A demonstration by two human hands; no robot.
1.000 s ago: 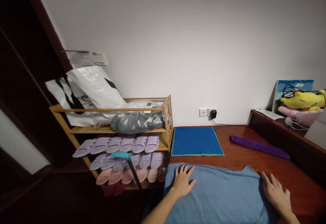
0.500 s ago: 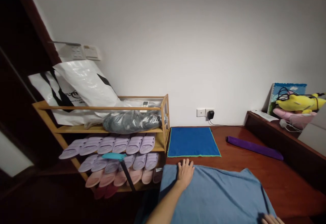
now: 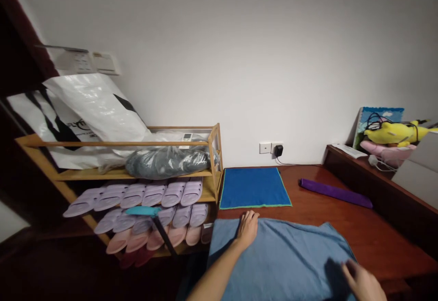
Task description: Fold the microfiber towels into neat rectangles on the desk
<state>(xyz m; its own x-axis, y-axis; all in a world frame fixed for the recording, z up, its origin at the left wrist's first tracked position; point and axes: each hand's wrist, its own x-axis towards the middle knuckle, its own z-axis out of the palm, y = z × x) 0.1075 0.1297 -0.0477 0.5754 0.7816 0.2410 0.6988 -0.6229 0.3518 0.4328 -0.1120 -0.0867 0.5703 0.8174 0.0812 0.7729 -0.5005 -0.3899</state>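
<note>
A greyish-blue cloth (image 3: 284, 260) lies over the near part of the brown wooden surface, with soft wrinkles and its lower part cut off by the frame. My left hand (image 3: 248, 230) rests on the cloth near its far left edge, palm down with bent fingers a little apart. At the lower right, my right hand (image 3: 364, 282) hovers just over the cloth's right side, casting a shadow on it. Its thumb and fingers are apart, with nothing seen between them. Beyond the cloth, a bright blue towel with green edging (image 3: 255, 187) lies flat by the wall.
A purple rolled cloth (image 3: 335, 193) lies to the right on the wooden surface (image 3: 376, 237). Left stands a wooden rack (image 3: 214, 173) with several slippers (image 3: 173, 192) and white bags (image 3: 99, 109). A plugged-in black adapter (image 3: 278, 150) and a yellow plush toy (image 3: 393, 133) are farther back.
My right hand has come farther into view, moving up and left over the cloth. The left hand's fingers are less spread. The whole scene has shifted slightly left in view.
</note>
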